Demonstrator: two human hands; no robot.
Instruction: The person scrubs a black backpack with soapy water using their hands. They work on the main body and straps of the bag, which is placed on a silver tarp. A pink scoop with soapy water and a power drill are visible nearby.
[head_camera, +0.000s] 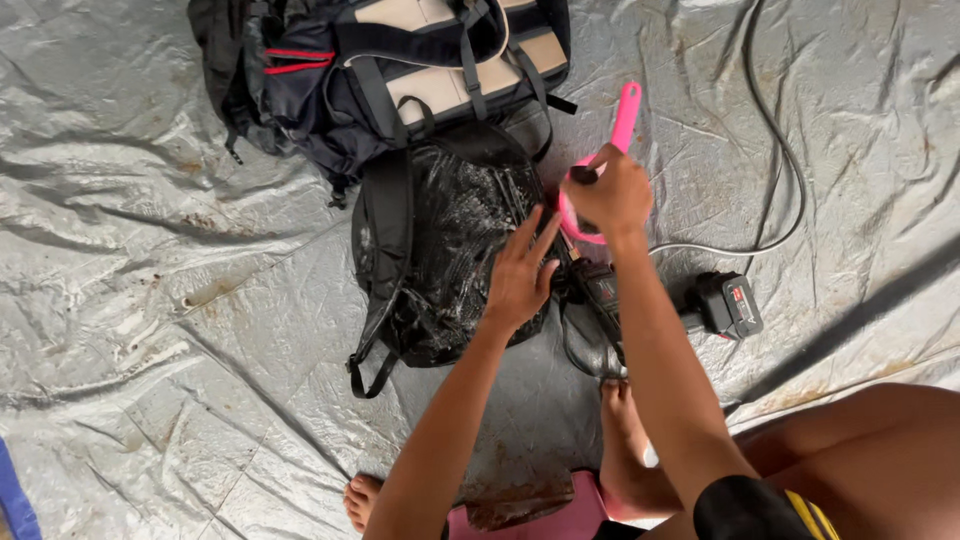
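We see a crumpled grey tarpaulin (150, 250) covering the whole floor, stained rusty in patches. On it lies a wet black backpack (440, 250), soapy, touching a second dark backpack with beige panels (400, 70) above it. Our left hand (520, 275) rests flat, fingers spread, on the black backpack's right edge. Our right hand (608, 195) is clamped around a pink brush (622, 125) just beside it. A grey cable (770, 130) curves across the tarpaulin towards a black power tool (725, 305).
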